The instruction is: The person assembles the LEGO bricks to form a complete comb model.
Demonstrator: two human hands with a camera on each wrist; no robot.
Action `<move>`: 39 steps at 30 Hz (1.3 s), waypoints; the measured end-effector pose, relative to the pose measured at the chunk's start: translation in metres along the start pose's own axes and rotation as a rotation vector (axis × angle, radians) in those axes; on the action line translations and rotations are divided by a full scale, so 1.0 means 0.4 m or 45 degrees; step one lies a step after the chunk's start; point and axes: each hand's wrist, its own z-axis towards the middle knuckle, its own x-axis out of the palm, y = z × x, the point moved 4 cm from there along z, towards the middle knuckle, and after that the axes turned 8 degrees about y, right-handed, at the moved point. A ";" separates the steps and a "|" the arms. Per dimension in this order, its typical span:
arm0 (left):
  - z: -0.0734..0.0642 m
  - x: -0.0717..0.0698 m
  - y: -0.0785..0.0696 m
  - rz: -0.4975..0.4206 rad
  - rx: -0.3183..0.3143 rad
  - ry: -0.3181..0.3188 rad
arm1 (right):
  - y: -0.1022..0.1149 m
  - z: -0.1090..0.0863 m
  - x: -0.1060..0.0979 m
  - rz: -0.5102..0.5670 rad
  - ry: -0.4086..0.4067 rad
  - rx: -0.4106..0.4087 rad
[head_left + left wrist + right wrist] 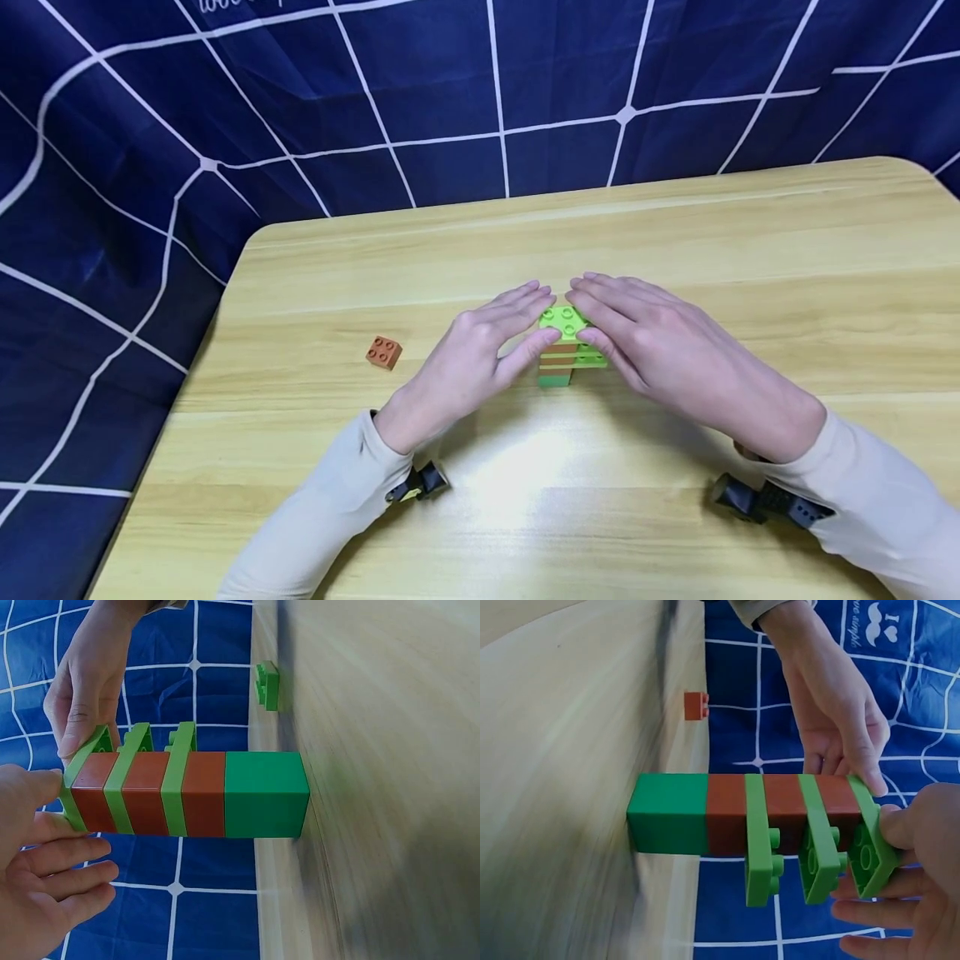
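A tower of toy building bricks (555, 367) stands upright on the table between both hands. Its base is a dark green block (266, 795); above it, reddish-brown bricks (727, 814) alternate with light green plates that overhang toward the right. The topmost light green plate (561, 319) shows its studs and sits slightly tilted in the wrist views. My left hand (472, 350) pinches that plate's left end between thumb and fingers. From the right side, my right hand (660, 350) holds its overhanging end, thumb in front and fingers behind.
A loose reddish-brown brick (384, 352) with studs up lies left of my left hand. Beyond the tower in the left wrist view rests a small green brick (268, 686), hidden from the head view. A dark blue cloth (442, 92) with white lines hangs behind the wooden table (300, 267).
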 end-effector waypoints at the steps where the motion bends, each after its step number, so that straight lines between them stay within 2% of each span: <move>1: 0.000 0.000 0.000 0.002 0.002 -0.004 | 0.000 0.001 0.001 -0.003 -0.003 -0.004; 7: -0.001 0.001 0.002 0.007 0.014 -0.020 | -0.002 0.001 0.007 -0.018 -0.022 -0.010; 16: 0.000 0.003 -0.001 0.021 0.010 -0.027 | 0.009 -0.008 0.018 -0.117 -0.067 0.029; 20: -0.001 0.004 -0.004 0.070 0.033 -0.038 | 0.010 -0.010 0.018 -0.125 -0.051 0.032; 26: -0.005 0.004 -0.008 0.155 0.021 -0.047 | 0.010 -0.008 0.017 -0.126 -0.031 0.023; 39: -0.006 0.003 -0.006 0.137 -0.001 -0.034 | 0.015 -0.008 0.020 -0.147 -0.050 0.022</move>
